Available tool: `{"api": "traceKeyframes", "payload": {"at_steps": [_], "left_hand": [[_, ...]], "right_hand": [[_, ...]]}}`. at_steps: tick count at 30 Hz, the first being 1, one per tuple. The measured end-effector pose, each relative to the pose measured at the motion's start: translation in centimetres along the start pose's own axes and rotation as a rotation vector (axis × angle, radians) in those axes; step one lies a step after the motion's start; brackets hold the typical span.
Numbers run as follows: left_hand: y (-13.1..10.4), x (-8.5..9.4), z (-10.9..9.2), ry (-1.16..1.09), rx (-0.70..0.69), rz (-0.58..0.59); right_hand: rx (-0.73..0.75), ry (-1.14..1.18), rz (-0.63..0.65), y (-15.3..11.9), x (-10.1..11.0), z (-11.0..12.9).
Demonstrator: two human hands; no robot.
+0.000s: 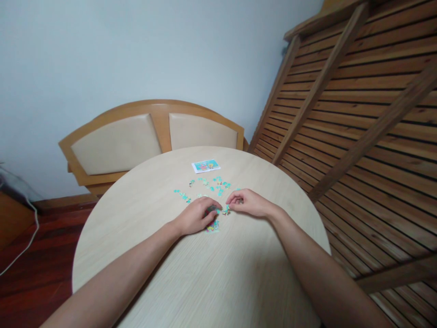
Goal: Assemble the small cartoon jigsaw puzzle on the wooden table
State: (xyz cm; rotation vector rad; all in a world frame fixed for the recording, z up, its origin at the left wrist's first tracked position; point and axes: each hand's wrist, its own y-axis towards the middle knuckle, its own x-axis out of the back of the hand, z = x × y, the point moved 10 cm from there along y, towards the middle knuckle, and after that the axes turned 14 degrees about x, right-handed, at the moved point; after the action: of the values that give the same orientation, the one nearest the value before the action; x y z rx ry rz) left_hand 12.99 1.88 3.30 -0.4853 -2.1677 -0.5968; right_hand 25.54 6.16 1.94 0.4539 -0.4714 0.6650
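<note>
Small teal puzzle pieces lie scattered on a round pale table. My left hand rests over a partly joined, colourful section, its fingers curled and touching the section's upper part; whether it grips a piece is hidden. Close by on the right, my right hand pinches a small teal puzzle piece at the edge of a little cluster. Behind the loose pieces lies a rectangular picture card with a teal print. More pieces form a slanting row beyond my left hand.
A wooden headboard with cream panels stands behind the table against a pale wall. Slatted wooden boards lean at the right. On the left, a white cable hangs down to the dark red floor.
</note>
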Motion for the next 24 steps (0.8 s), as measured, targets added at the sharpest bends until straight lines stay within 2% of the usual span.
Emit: {"api": "traceKeyframes", "payload": {"at_steps": [6,11,15,20,24], "left_hand": [[0.1,-0.4,-0.5,-0.084,-0.032,0.035],[0.3,-0.4,-0.3,-0.116,-0.02,0.039],[0.3,-0.5,0.1,-0.117,-0.005,0.039],[0.4,-0.6,0.6,-0.117,0.017,0.029],[0.4,-0.6,0.6,-0.113,0.023,0.034]], "right_hand": [[0.05,0.051,-0.029,0.6,-0.9,0.2],[0.054,0.031,-0.034,0.6,-0.9,0.2],[0.072,-0.109,0.03,0.5,-0.7,0.7],[0.182,-0.257,0.131,0.4,-1.1,1.5],[0.199,-0.296,0.143,0.5,-1.1,1.2]]}}
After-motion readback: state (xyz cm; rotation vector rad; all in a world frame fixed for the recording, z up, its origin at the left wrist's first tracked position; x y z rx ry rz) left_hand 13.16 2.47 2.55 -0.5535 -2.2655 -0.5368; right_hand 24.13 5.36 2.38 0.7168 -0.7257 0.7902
